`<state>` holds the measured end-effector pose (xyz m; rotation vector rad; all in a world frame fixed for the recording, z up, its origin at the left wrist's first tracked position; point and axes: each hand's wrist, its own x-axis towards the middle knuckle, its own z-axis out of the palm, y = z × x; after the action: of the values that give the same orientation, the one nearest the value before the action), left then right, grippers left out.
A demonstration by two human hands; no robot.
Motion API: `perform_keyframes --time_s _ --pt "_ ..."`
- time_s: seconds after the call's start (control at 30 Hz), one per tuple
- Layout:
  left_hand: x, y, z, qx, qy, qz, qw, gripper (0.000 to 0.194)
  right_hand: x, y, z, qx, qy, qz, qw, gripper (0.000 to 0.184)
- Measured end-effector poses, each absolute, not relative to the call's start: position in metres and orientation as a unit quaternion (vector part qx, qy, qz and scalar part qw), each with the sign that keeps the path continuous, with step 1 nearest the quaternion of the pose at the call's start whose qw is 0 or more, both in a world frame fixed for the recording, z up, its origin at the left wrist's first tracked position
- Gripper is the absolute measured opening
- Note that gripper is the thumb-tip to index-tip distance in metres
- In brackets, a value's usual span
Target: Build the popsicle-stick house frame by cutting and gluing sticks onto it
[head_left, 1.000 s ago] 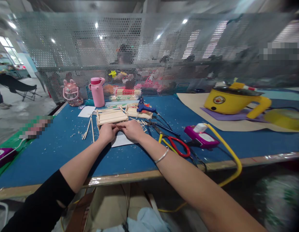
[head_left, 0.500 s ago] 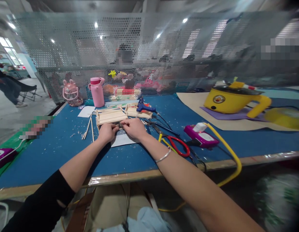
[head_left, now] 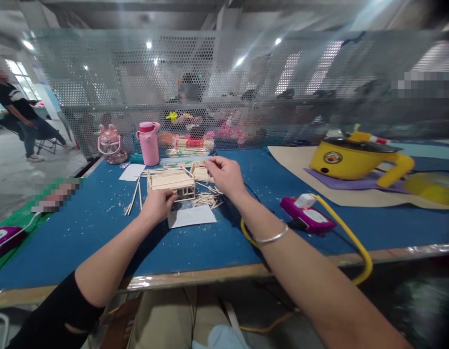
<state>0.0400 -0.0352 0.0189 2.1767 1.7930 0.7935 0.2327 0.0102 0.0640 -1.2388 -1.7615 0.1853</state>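
A small model built of pale wooden sticks (head_left: 171, 181), with a flat slatted top and an open front frame, stands on the blue table. My left hand (head_left: 158, 206) is at its front left, thumb and fingers pinched together against the front; what lies between them is too small to make out. My right hand (head_left: 227, 178) is raised behind and to the right of the model, fingers curled closed near a second stick piece (head_left: 200, 173). It covers the spot of the blue glue gun, and its grip is hidden. Short cut sticks (head_left: 209, 199) lie beside the model, behind a white paper (head_left: 192, 216).
Long sticks (head_left: 133, 196) lie left of the model. Behind stand a pink bottle (head_left: 149, 148), a pink jug (head_left: 112, 148) and bundled sticks (head_left: 191, 144). A purple power strip (head_left: 307, 215) with a yellow cord and a yellow pot (head_left: 349, 160) are at right. A person (head_left: 23, 114) stands far left.
My right hand has left the model's front and moved up and right, over where the glue gun lay. My left hand stays at the model. The short cut sticks have come into view.
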Motion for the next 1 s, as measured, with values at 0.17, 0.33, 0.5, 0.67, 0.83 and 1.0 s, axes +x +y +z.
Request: perform_keyframes --time_s 0.17,0.33,0.5,0.67,0.83,1.0 --pt "0.038 -0.041 0.025 0.746 0.607 0.245 0.124 0.023 0.263 0.045 0.065 -0.624 -0.744 -0.081 0.226 0.03" --pt "0.038 -0.042 0.026 0.749 0.609 0.227 0.129 0.027 0.278 0.076 0.049 -0.67 -0.734 -0.086 0.067 0.045" --pt "0.038 -0.042 0.027 0.727 0.634 0.233 0.124 0.027 0.283 0.091 0.048 -0.668 -0.733 -0.088 0.091 0.04" --pt "0.037 -0.042 0.028 0.721 0.638 0.237 0.129 0.025 0.292 0.093 0.052 -0.678 -0.696 -0.035 0.233 0.028" --pt "0.035 -0.044 0.032 0.705 0.634 0.287 0.134 0.022 0.296 0.09 0.054 -0.629 -0.635 0.116 0.432 0.028" --pt "0.033 -0.046 0.035 0.673 0.603 0.408 0.128 0.025 0.288 0.064 0.071 -0.524 -0.552 0.378 0.527 0.029"
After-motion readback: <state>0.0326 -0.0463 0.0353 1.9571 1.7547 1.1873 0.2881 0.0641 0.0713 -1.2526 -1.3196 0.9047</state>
